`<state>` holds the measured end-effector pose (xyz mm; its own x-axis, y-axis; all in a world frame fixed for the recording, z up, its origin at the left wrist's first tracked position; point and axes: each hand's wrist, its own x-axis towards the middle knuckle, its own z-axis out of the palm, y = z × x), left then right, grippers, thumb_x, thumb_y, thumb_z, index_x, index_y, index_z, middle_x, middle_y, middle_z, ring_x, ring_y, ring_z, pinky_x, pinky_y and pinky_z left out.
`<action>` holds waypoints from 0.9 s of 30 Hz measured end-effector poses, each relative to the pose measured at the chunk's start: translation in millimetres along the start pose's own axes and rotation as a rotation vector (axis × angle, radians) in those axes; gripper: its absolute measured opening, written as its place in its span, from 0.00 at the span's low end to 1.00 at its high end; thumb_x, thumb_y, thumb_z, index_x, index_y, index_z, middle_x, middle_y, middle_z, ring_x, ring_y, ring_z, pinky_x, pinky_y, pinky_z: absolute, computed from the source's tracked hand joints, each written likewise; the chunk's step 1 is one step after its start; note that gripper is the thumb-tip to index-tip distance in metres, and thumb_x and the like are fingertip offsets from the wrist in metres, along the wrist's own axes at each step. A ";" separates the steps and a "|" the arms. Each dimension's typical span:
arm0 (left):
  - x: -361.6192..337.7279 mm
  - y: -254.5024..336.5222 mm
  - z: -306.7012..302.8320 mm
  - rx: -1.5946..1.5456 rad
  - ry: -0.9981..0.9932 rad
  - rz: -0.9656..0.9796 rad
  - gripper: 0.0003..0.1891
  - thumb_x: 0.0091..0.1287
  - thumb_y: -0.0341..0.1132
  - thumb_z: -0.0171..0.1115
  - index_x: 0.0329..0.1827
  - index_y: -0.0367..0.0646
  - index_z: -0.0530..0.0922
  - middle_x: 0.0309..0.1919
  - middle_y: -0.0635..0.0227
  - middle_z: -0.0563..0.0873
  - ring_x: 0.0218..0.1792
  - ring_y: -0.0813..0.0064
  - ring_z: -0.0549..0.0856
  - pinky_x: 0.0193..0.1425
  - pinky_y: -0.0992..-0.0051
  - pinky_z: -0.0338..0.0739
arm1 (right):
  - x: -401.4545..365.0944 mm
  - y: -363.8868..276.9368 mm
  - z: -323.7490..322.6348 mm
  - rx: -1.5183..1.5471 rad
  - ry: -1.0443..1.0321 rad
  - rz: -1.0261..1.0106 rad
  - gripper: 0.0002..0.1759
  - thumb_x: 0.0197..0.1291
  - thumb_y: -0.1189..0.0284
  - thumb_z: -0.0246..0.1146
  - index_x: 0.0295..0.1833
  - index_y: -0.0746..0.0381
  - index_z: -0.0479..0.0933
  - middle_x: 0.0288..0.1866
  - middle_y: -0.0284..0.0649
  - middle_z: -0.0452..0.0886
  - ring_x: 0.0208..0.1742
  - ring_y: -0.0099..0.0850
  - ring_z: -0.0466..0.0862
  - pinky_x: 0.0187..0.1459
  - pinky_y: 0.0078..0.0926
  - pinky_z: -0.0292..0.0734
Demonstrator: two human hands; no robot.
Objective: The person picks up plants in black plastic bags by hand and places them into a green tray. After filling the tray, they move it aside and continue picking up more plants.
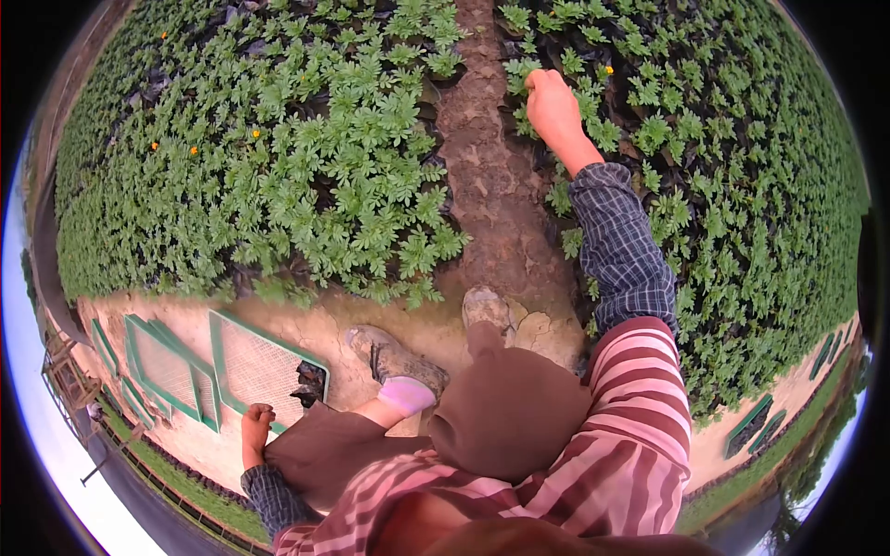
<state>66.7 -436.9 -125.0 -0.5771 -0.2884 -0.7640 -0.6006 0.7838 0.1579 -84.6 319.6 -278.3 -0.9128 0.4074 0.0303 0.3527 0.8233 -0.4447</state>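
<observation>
My right hand [553, 104] reaches forward over the right-hand bed of leafy green seedlings [654, 132], at its edge beside the dirt path. Its fingers are curled closed among the leaves, and what they hold, if anything, is hidden. My left hand [258, 428] is low at the left by my knee, close to the near corner of a green-framed mesh tray [255, 347]. The fingers there are bent inward, and I cannot make out anything in them. Crumpled black plastic bags [311, 382] lie in the tray's near right corner.
A dirt path [496, 148] divides the right bed from another seedling bed [343, 167] with a few orange flowers. More green trays [167, 361] lie on the pale ground at left, others [749, 426] at far right. My muddy shoes [385, 357] stand near the path's end.
</observation>
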 end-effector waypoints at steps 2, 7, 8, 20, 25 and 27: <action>0.0 1.3 -0.6 0.004 0.005 -0.011 0.07 0.63 0.29 0.54 0.41 0.40 0.78 0.32 0.68 0.86 0.34 0.78 0.84 0.33 0.78 0.75 | 20.7 -23.5 -6.4 0.065 0.249 -0.135 0.08 0.54 0.78 0.58 0.41 0.60 0.76 0.40 0.47 0.77 0.44 0.49 0.80 0.44 0.43 0.76; -2.6 12.9 -1.6 0.013 0.013 -0.048 0.08 0.61 0.28 0.54 0.40 0.39 0.79 0.31 0.67 0.85 0.33 0.77 0.84 0.32 0.77 0.75 | 77.5 -42.5 56.9 0.030 0.133 -0.190 0.13 0.57 0.74 0.57 0.49 0.58 0.78 0.44 0.47 0.78 0.48 0.47 0.80 0.50 0.43 0.76; -3.9 14.8 -2.5 0.015 0.013 -0.049 0.08 0.61 0.28 0.54 0.40 0.39 0.79 0.31 0.67 0.85 0.33 0.77 0.84 0.32 0.77 0.75 | 84.6 -47.2 68.2 -0.024 0.040 -0.147 0.14 0.58 0.74 0.57 0.50 0.58 0.78 0.46 0.48 0.79 0.49 0.48 0.80 0.52 0.44 0.76; -5.1 6.0 0.4 0.028 0.006 -0.071 0.08 0.63 0.28 0.53 0.40 0.39 0.79 0.31 0.67 0.86 0.32 0.77 0.84 0.31 0.77 0.76 | 91.8 -55.6 113.9 0.001 -0.013 -0.098 0.13 0.54 0.76 0.59 0.46 0.62 0.80 0.47 0.53 0.82 0.46 0.48 0.83 0.47 0.42 0.80; -0.6 -1.7 1.0 -0.002 -0.018 -0.043 0.07 0.62 0.28 0.53 0.40 0.40 0.79 0.30 0.68 0.86 0.32 0.78 0.84 0.30 0.78 0.75 | -3.8 -70.4 68.1 -0.057 0.151 -0.126 0.08 0.44 0.76 0.62 0.32 0.64 0.81 0.36 0.48 0.80 0.43 0.44 0.80 0.46 0.38 0.77; 0.3 -6.5 1.7 -0.020 0.003 -0.060 0.07 0.62 0.29 0.54 0.40 0.41 0.79 0.30 0.67 0.86 0.32 0.77 0.84 0.31 0.78 0.74 | -60.4 -73.0 43.5 -0.072 -0.010 -0.135 0.07 0.38 0.74 0.63 0.28 0.63 0.81 0.32 0.47 0.81 0.42 0.43 0.80 0.45 0.34 0.77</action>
<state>71.4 -441.2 -127.3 -0.5413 -0.3368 -0.7704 -0.6453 0.7538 0.1239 -64.2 217.6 -286.6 -0.9549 0.2869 0.0765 0.2397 0.8968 -0.3719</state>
